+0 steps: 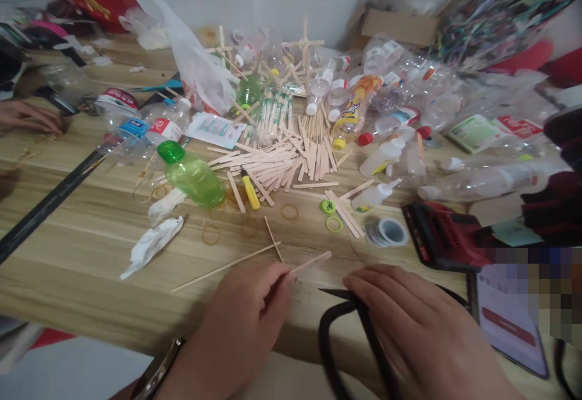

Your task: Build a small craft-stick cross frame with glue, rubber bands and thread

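Near the table's front edge, my left hand (248, 312) pinches a flat wooden stick (313, 260) whose free end points up and to the right. Black-handled scissors (334, 321) lie under my right hand (409, 312), whose fingers are closed over them, with the dark tip pointing left. A gap separates the stick from the scissors. Just beyond my left hand, a long thin stick (222, 268) and a short stick (273, 239) rest on the wooden table (91, 248).
Beyond are piled sticks (273, 166), a green bottle (193, 176), a yellow-handled tool (250, 189) and clear bottles. At right are a wire spool (386, 232), a red-black tool (441, 236) and a phone (509, 321). Another person's hand (30, 118) is at left.
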{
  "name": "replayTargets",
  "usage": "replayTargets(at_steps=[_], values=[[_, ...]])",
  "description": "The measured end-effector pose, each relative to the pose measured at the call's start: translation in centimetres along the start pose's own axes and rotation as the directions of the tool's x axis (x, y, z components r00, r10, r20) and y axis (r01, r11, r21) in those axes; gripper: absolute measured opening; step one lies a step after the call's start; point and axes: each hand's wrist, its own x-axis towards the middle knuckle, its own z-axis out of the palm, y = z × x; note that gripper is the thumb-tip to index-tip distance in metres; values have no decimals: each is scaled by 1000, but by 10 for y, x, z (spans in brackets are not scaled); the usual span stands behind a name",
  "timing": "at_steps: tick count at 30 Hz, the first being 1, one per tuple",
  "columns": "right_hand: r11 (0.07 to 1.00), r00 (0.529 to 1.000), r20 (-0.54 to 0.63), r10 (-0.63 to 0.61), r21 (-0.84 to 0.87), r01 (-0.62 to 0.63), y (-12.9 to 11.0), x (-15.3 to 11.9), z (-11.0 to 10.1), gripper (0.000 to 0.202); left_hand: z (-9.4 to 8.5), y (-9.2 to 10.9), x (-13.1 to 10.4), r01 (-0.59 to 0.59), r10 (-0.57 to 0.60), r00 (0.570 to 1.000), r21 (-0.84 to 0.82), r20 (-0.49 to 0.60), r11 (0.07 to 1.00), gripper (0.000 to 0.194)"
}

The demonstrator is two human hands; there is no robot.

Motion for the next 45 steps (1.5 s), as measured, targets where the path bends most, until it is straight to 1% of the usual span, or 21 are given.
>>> replayTargets(at_steps=[1,3,5,7,9,11,14,17,22,25,27,29,31,34,37,40,43,45], values=[[995,999,-7,-47,-93,46,-2,1,1,34,1,1,-1,-8,8,1000,6,-8,1000,33],[971,995,-27,-92,-222,84,-6,2,2,35,3,3,-5,-24,25,999,27,-39,999,32],[959,994,-30,-102,-269,90,-10,5,3,36,5,3,-8,-46,50,996,50,-73,998,31],[962,996,-30,-90,-263,79,-14,7,4,36,6,4,-10,-74,78,993,49,-90,996,30],[975,998,-41,-55,-219,44,-17,8,7,34,7,4,-11,-107,109,989,25,-99,994,28],[991,999,-53,-1,-136,-6,-20,9,12,32,8,3,-12,-139,139,981,9,-136,990,26],[990,990,-38,138,17,-137,-25,8,22,25,10,1,-11,-154,152,969,6,-195,988,27],[956,964,-29,266,135,-260,-30,8,29,21,13,1,-11,-148,139,969,-29,-204,989,27],[916,936,-68,345,244,-319,-35,10,32,20,18,2,-11,-140,122,974,-82,-191,987,29],[918,935,-74,346,235,-321,-36,10,34,20,18,3,-11,-124,101,980,-129,-171,984,30],[928,939,-98,330,215,-304,-37,10,35,21,17,3,-10,-96,66,986,-202,-153,975,30],[942,942,-134,308,178,-283,-38,11,37,21,16,3,-8,-36,1,993,-306,-115,951,32],[957,944,-175,279,127,-259,-39,13,37,23,16,3,-5,50,-81,995,-385,-65,922,37],[969,941,-232,248,62,-241,-41,18,37,29,17,0,-2,130,-151,988,-431,-15,893,41],[972,931,-283,230,24,-233,-43,23,35,39,19,-3,-2,140,-135,990,-458,45,878,37],[973,930,-289,229,30,-230,-44,23,34,42,19,-4,-4,140,-98,989,-467,113,873,35],[960,931,-248,269,142,-240,-45,19,33,41,16,-3,-6,98,-45,990,-426,133,900,34],[937,931,-199,307,234,-259,-46,16,33,39,13,-1,-6,57,0,990,-392,142,918,34]])
